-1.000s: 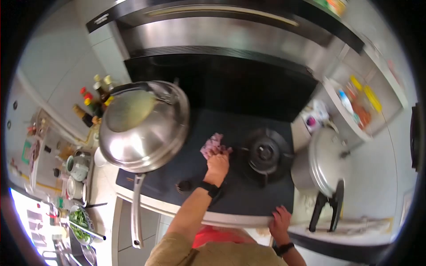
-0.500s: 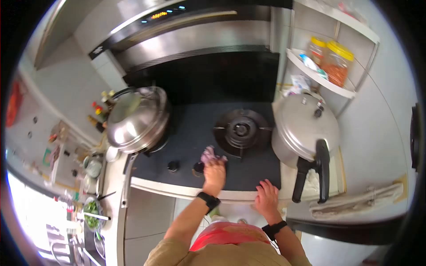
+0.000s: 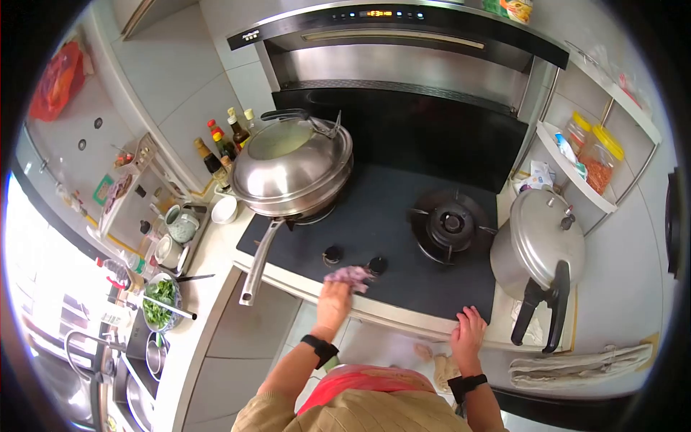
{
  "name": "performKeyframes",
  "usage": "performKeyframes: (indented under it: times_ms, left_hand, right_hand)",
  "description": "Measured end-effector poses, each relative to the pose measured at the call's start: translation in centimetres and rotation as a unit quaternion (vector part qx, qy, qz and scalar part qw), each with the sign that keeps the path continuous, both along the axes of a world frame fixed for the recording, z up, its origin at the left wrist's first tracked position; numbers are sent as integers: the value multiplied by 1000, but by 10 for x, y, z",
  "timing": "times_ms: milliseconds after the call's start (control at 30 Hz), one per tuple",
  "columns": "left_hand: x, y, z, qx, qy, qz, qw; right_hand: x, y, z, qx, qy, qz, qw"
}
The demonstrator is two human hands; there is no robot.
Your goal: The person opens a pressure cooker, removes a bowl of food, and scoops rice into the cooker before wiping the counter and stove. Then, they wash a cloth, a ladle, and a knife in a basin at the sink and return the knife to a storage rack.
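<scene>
My left hand [image 3: 333,303] presses a crumpled purple cloth [image 3: 350,276] onto the front edge of the black stovetop [image 3: 385,230], just in front of the two control knobs [image 3: 353,260]. A black band sits on that wrist. Over at the stove's front right corner, my right hand [image 3: 468,335] rests flat on the edge with its fingers spread and nothing in it.
A lidded steel wok [image 3: 294,169] covers the left burner, its long handle [image 3: 257,261] reaching past the counter edge. The right burner [image 3: 450,224] is bare. A pressure cooker [image 3: 538,246] stands at the right. Sauce bottles [image 3: 219,147], cups and a bowl of greens [image 3: 160,302] crowd the left counter.
My left hand has drawn the purple cloth from the middle of the stovetop back to its front edge. My right hand stays on the front right edge. The view has shifted.
</scene>
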State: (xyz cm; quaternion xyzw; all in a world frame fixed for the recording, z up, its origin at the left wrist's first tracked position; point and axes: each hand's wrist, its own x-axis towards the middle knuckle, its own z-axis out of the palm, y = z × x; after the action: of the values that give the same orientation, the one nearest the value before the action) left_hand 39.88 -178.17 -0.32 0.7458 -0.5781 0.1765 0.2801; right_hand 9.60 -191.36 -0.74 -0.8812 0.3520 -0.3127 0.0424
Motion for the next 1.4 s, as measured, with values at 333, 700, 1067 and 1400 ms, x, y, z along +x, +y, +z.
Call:
performKeyframes:
  times_ms: [333, 700, 1067, 1400]
  left_hand:
    - [134, -16, -9, 49, 159, 207, 964]
    - [97, -142, -25, 159, 96, -56, 981]
    - [-36, -137, 8, 287, 66, -177, 939]
    - [-128, -88, 4, 73, 57, -273, 957]
  right_hand:
    - [23, 12, 4, 16, 32, -100, 994]
    - [21, 12, 4, 3, 24, -113, 993]
    - [12, 12, 3, -9, 55, -120, 991]
    - [-1, 15, -12, 37, -124, -71, 989]
